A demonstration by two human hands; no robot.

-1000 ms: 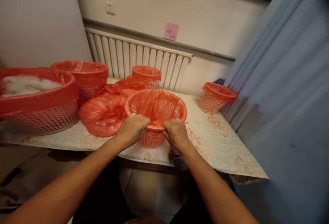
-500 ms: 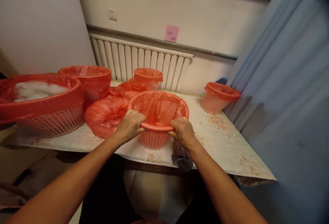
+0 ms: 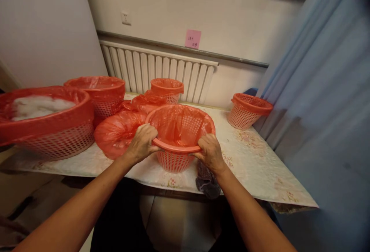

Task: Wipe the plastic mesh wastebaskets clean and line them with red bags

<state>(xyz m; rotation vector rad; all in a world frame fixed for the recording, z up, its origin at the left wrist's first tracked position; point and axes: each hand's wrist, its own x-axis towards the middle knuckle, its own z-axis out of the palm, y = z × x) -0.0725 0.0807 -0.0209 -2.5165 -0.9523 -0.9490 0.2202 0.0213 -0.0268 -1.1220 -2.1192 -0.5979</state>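
Observation:
A red plastic basket with lattice sides stands upright near the table's front edge, lined with a thin red plastic bag. My left hand is closed over the front left of its rim, thumb toward the front. On the front right, my right hand grips the same rim, fingers curled over it. Whether the bag's edge is also pinched under the fingers, I cannot tell. Just below my right hand lies a dark knitted-looking item. A crumpled red plastic bag lies against the basket's left side.
At the left stands a large lined basket with white fluffy material. Other lined baskets are at the back left, back middle and right. A blue curtain borders the floral-covered table.
My hands have moved slightly apart along the basket's front rim, the left one leftward and the right one rightward. The whole view has shifted a little.

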